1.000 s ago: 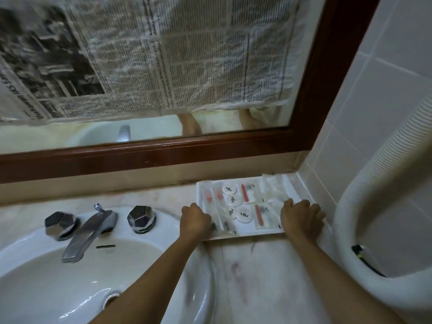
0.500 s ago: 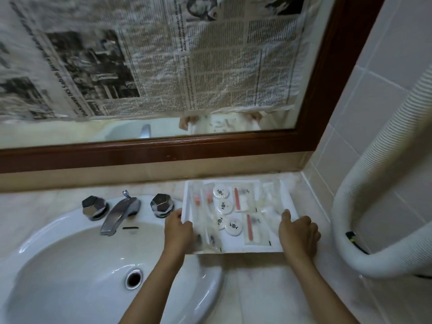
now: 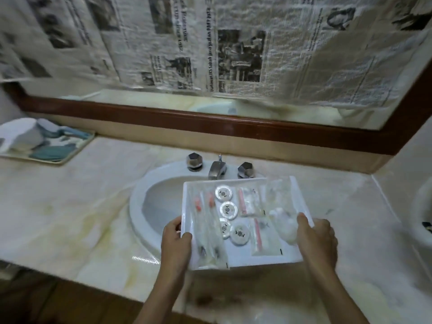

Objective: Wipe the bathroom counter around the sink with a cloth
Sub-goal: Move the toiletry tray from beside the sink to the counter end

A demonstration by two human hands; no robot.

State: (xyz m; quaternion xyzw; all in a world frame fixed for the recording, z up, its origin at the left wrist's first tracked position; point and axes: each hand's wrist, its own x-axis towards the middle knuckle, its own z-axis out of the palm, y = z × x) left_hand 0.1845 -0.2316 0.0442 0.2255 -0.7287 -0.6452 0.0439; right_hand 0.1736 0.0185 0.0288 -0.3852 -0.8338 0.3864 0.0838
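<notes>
I hold a white tray (image 3: 295,257) of wrapped toiletries in the air over the right part of the white sink (image 3: 149,190). My left hand (image 3: 175,239) grips the tray's left edge and my right hand (image 3: 316,235) grips its right edge. The tray carries round soap discs, sachets and plastic-wrapped toothbrushes. The pale marble counter (image 3: 70,206) spreads to the left and right of the sink, with yellowish stains on the left. No cloth is in either hand.
A chrome faucet (image 3: 217,170) with two knobs stands behind the sink. At the far left a second tray (image 3: 70,157) holds white and teal cloth-like items. Newspaper (image 3: 233,50) covers the wood-framed mirror. A white ribbed hose (image 3: 423,213) is at the right edge.
Both hands have lifted the toiletry tray out of the back right corner of the counter and carried it left and toward me, over the sink. The view has swung left.
</notes>
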